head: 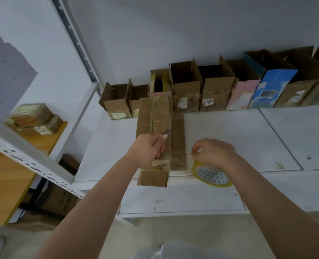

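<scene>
A long brown cardboard box [154, 116], taped along its top seam, lies on the white shelf [229, 139] with its near end over the front edge. My left hand [148, 148] grips the box near its middle, thumb on top. My right hand [213, 152] pinches the loose end of clear tape above a yellow-rimmed tape roll [212, 174] that lies at the shelf's front edge. A flat cardboard strip [177, 141] lies just right of the box.
A row of several open cardboard boxes [211, 86] lines the back wall of the shelf, one of them blue [271, 88]. Left of the metal upright [74, 40], taped parcels [33, 118] sit on a wooden surface. More cartons lie on the floor below left.
</scene>
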Available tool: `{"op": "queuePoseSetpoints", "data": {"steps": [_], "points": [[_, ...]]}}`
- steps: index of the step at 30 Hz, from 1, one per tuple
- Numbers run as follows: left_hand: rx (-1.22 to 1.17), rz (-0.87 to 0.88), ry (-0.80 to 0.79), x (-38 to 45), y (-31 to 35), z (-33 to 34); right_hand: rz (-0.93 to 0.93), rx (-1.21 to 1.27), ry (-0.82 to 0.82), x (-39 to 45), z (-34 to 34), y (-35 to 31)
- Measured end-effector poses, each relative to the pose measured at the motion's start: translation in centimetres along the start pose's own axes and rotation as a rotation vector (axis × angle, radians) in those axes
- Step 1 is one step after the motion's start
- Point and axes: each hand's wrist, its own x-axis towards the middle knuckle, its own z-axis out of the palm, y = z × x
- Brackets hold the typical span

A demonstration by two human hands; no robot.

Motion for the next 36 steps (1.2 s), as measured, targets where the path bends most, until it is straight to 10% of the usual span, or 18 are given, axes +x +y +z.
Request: {"op": "queuePoseSetpoints", "data": {"steps": [16, 28, 33, 36], "points": [[0.695, -0.096, -0.536, 1.4, 6.0, 0.4, -0.051, 0.127, 0.174, -2.2, 0.6, 0.4], [0.705, -0.083, -0.470, 1.4, 6.0, 0.8, 0.012, 0.165, 0.245, -3.2, 0.6, 1.8], [0.200, -0.193, -0.187, 0.1, 3.5, -0.6, 0.071, 0.187, 0.239, -3.1, 1.2, 3.0], [0.385, -0.246, -0.017, -0.2, 3.5, 1.3, 0.072, 0.189, 0.251, -2.9, 1.2, 2.9]]}}
